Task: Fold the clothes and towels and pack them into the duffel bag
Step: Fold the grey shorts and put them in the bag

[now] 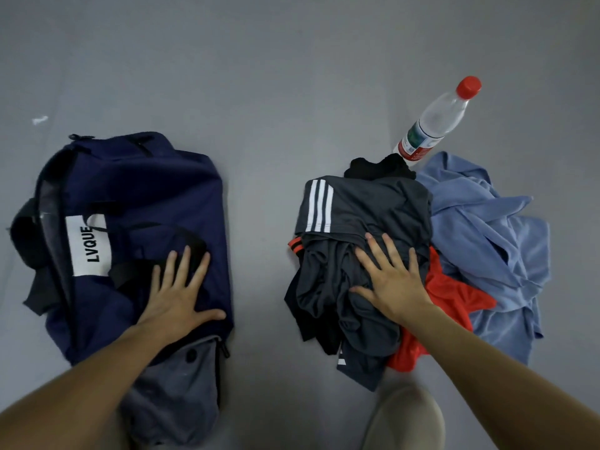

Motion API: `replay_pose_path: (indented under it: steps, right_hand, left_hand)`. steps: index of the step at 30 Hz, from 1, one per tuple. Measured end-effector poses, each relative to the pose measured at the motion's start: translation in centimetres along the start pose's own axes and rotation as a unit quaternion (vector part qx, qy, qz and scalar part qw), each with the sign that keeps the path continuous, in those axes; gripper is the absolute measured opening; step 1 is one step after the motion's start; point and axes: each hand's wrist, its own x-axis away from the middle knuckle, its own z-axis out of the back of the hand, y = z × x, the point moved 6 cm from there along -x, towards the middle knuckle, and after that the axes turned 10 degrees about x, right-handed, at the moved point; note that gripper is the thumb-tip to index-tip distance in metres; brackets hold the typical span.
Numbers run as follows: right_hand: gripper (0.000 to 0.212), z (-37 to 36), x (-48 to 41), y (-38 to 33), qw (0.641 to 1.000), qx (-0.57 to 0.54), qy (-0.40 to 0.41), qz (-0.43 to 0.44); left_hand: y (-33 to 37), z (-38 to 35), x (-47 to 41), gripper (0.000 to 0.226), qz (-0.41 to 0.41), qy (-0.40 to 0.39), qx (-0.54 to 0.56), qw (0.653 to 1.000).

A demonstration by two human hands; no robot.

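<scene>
Head view: duffel bag (156,190) lies lengthwise near-to-far, grey end nearest.

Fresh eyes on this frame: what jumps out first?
Two splayed hands: the left hand rests flat on the navy duffel bag at left, the right hand flat on a crumpled dark grey striped garment at right. A red garment and a light blue shirt spill out beside it, and a red-capped bottle sits beyond them.
</scene>
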Motion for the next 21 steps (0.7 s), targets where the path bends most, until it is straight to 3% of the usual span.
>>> replay_pose_path:
  steps: [5,8,12,15,18,21]
  right_hand:
    - [0.107,0.1,0.4,1.7,0.999,-0.008,-0.033,-0.005]
    - [0.103,1.7,1.0,1.4,0.993,-0.118,-0.028,0.001]
    - [0.070,4.9,1.4,2.0,0.945,-0.296,0.112,-0.085]
    - [0.035,7.7,2.2,2.1,0.922,-0.287,0.238,-0.109]
    - [0.030,11.4,3.5,3.2,0.886,-0.338,0.285,-0.138]
    - [0.034,16.1,4.8,4.9,0.874,-0.348,0.309,-0.141]
  left_hand:
    - [-2.3,0.4,0.7,0.126,-0.014,-0.017,-0.022,1.000]
    - [-2.3,0.4,1.2,0.127,-0.021,-0.018,-0.025,0.999]
    - [-1.9,0.4,2.6,0.127,-0.024,-0.029,-0.031,0.999]
    - [-0.5,1.6,4.2,0.120,-0.026,-0.019,-0.016,0.999]
    - [3.1,4.4,5.3,0.107,-0.046,0.020,0.014,0.999]
    - [8.4,9.5,5.4,0.095,-0.082,0.065,0.043,0.994]
